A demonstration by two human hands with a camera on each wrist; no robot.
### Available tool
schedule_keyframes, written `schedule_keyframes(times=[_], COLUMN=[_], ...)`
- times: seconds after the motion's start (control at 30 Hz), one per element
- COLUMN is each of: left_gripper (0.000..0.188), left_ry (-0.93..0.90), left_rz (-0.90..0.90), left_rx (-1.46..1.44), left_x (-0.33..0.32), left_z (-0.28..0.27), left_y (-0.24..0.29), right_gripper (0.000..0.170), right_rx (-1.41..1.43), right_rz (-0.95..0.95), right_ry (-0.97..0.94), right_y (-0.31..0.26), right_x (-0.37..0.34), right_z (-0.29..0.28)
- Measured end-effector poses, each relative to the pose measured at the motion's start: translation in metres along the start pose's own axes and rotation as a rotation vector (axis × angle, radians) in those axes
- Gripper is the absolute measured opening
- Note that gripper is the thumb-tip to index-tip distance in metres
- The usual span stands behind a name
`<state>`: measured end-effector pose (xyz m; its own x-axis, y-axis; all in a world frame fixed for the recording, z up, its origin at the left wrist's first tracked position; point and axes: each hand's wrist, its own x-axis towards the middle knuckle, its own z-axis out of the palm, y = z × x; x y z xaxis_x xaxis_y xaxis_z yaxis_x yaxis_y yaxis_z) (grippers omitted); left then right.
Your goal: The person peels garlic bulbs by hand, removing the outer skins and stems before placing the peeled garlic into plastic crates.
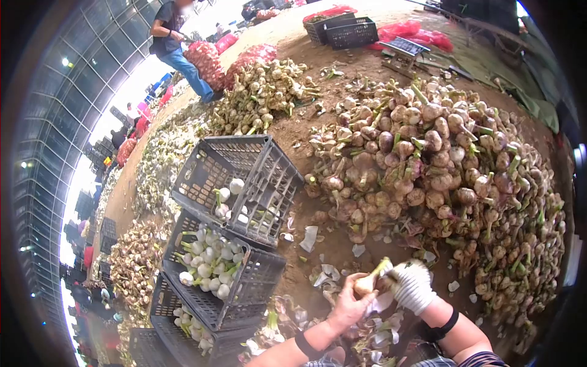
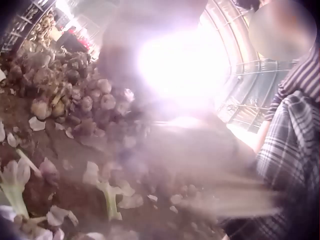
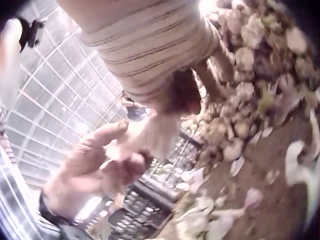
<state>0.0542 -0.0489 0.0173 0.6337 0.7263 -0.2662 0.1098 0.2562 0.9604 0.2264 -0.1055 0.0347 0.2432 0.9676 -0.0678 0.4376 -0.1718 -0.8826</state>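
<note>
In the head view my bare left hand point(image 1: 350, 307) grips a garlic bulb point(image 1: 365, 284), its cut stem pointing up and right. Close against that bulb is my right hand point(image 1: 414, 287), in a striped white glove with dark finger parts. Its fingers are curled at the bulb's side, and pale garlic skin point(image 3: 162, 132) stretches between the two hands in the right wrist view. A loose flap of skin hangs below the bulb. Glare and blur hide most of the left hand's work in the left wrist view. Peeled skins lie on the ground beneath both hands.
A large heap of unpeeled garlic point(image 1: 428, 159) rises ahead and right. Stacked black crates stand at left; one crate point(image 1: 263, 293) holds white peeled bulbs, the top crate point(image 1: 269, 144) only several. Further off, a person point(image 1: 174, 46) stands beside red mesh sacks point(image 1: 205, 61).
</note>
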Motion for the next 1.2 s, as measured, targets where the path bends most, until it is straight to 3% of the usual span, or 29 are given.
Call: schedule_keyframes(times=[0.07,0.1,0.13,0.2,0.23,0.27,0.37,0.43,0.47,0.53,0.6,0.67,0.7,0.8,0.9,0.97,1.0,1.07,1.13,1.2], left_gripper=[0.046,0.047,0.048,0.050,0.050,0.051,0.050,0.050,0.049,0.049,0.050,0.049,0.048,0.047,0.051,0.049,0.049,0.040,0.033,0.039], left_ry=[0.065,0.046,0.027,-0.045,-0.031,-0.015,0.001,0.022,0.045,0.018,0.014,-0.045,-0.070,-0.075,-0.042,0.022,0.019,0.012,-0.055,-0.028], left_rz=[-0.030,0.004,0.033,0.036,0.051,0.062,0.060,-0.039,-0.137,-0.107,-0.175,-0.148,-0.176,-0.242,-0.151,0.247,0.240,-0.079,-0.489,-0.601], left_rx=[0.042,0.170,0.296,0.278,0.110,-0.059,0.026,-0.015,-0.064,-0.071,-0.155,-0.140,-0.102,-0.055,-0.003,0.448,0.442,0.392,-0.316,-0.862], left_x=[0.001,0.001,0.000,-0.003,-0.002,-0.003,-0.003,-0.002,-0.003,0.000,0.003,0.001,0.002,-0.002,-0.002,0.003,0.002,0.003,0.016,0.013], left_z=[-0.002,-0.001,0.001,0.007,0.015,0.021,0.012,0.006,0.003,-0.003,-0.002,-0.002,-0.001,-0.001,-0.003,-0.009,-0.008,-0.014,-0.036,-0.026], left_y=[0.002,0.001,0.001,0.001,0.004,0.007,-0.007,0.000,0.002,-0.001,0.005,0.010,0.013,0.005,0.000,-0.015,-0.003,0.020,0.006,0.020], right_gripper=[0.052,0.063,0.059,0.058,0.058,0.069,0.064,0.054,0.047,0.056,0.046,0.039,0.043,0.047,0.048,0.048,0.049,0.052,0.053,0.059], right_rx=[-0.849,-0.735,-0.640,-0.240,-0.036,-0.207,-0.196,-0.510,-0.557,-0.353,-0.388,-0.380,-0.502,-0.594,-0.631,-0.650,-0.684,-0.680,-0.551,-0.434], right_rz=[-0.268,-0.279,-0.301,-0.365,-0.238,-0.395,-0.416,-0.344,-0.430,-0.440,-0.478,-0.583,-0.531,-0.590,-0.624,-0.629,-0.618,-0.650,-0.713,-0.701], right_ry=[0.347,0.320,0.348,0.232,0.116,0.128,0.108,0.137,0.352,0.330,-0.022,-0.097,-0.156,-0.118,-0.053,-0.040,-0.056,-0.041,-0.010,0.112], right_y=[-0.008,0.001,-0.005,-0.007,-0.010,-0.001,0.008,-0.003,0.012,-0.003,-0.028,-0.018,-0.019,-0.007,-0.002,-0.001,-0.002,-0.005,-0.010,-0.006], right_x=[0.004,0.004,0.005,0.003,-0.002,-0.003,-0.001,0.007,0.013,0.013,0.015,0.012,0.011,0.006,0.006,0.007,0.008,0.011,0.018,0.020], right_z=[-0.013,-0.011,-0.010,0.014,0.030,0.037,0.036,0.020,0.018,-0.004,-0.017,0.000,0.000,0.009,0.018,0.021,0.021,0.016,0.011,0.015])
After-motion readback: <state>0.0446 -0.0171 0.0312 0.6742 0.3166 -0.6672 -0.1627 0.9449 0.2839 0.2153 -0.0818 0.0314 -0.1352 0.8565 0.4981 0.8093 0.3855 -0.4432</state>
